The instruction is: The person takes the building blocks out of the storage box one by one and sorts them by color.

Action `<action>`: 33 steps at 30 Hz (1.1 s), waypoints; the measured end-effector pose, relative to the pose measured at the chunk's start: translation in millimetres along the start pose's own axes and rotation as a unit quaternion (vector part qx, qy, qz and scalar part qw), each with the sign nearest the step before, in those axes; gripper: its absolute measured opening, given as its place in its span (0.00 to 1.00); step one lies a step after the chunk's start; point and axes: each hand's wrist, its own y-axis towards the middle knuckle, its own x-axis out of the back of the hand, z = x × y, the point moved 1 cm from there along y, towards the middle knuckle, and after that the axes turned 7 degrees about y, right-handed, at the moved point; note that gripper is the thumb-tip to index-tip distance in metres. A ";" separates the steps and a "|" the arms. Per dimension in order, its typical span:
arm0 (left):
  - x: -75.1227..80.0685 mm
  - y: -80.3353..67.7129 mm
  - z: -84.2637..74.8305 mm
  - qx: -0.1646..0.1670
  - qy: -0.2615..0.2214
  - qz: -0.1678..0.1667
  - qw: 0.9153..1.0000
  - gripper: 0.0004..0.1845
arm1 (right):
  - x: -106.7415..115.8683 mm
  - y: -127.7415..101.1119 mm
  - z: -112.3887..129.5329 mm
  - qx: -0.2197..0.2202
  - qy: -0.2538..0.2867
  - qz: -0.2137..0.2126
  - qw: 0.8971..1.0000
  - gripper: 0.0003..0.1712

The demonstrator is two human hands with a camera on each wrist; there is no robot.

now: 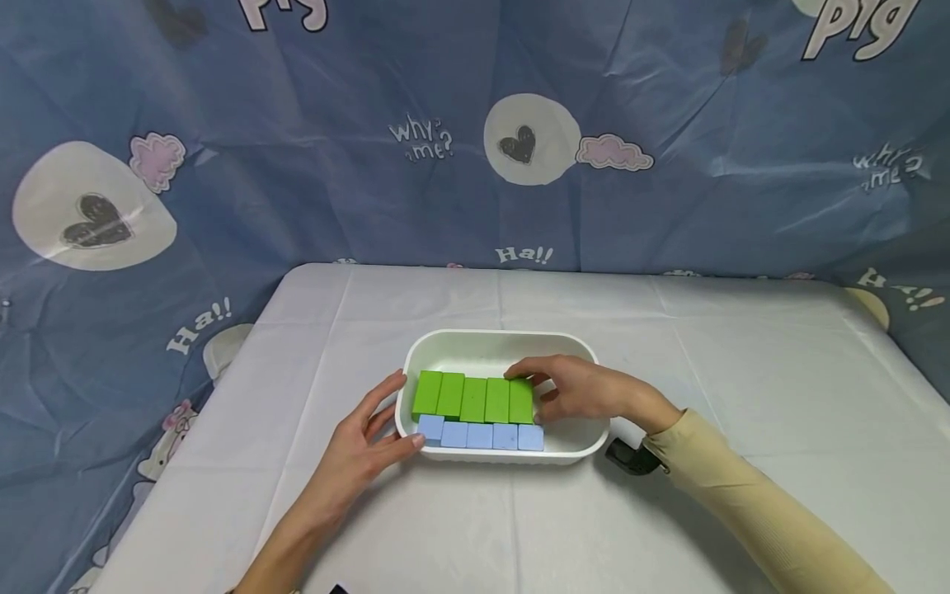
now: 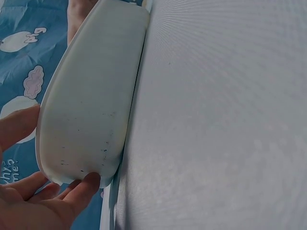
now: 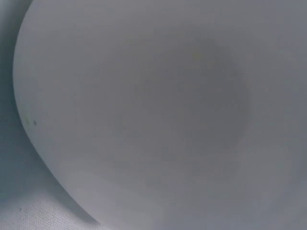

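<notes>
A white oblong plastic tray (image 1: 505, 455) with rounded corners stands on the table. Inside it, several green blocks (image 1: 473, 400) lie side by side in a row. In front of them runs a row of several light-blue blocks (image 1: 479, 436). My left hand (image 1: 356, 450) grips the tray's left end, thumb at the front corner and fingers along the outer side; the left wrist view shows its fingertips against the wall. My right hand (image 1: 579, 388) reaches over the right rim and pinches the rightmost green block (image 1: 521, 402) between fingers and thumb. The right wrist view shows only a blurred, pale tray wall (image 3: 144, 120).
A white cloth (image 1: 742, 355) covers the table. Behind it hangs a blue printed curtain (image 1: 416, 214), which also runs down the left side. A black device (image 1: 631, 456) sits beneath the right wrist, beside the tray's right end.
</notes>
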 end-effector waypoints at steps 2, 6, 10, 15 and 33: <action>0.2 0.1 -0.3 0.002 0.001 -0.001 1.000 0.42 | -0.4 0.3 0.0 -0.003 -0.009 -0.001 1.000 0.37; 0.5 0.3 -0.8 0.002 0.005 -0.004 1.000 0.42 | -1.0 0.8 -0.5 -0.015 -0.021 -0.003 1.000 0.39; 0.4 0.5 0.0 0.000 0.006 -0.006 1.000 0.42 | -1.5 0.9 0.7 -0.025 -0.022 -0.004 0.999 0.41; 0.1 0.5 1.6 -0.001 0.003 -0.005 1.000 0.42 | -2.1 1.0 0.0 -0.028 -0.023 -0.005 0.999 0.41; -0.4 -0.2 0.3 0.010 0.010 -0.009 1.000 0.43 | -1.2 -0.5 -2.3 -0.021 -0.067 -0.020 0.997 0.36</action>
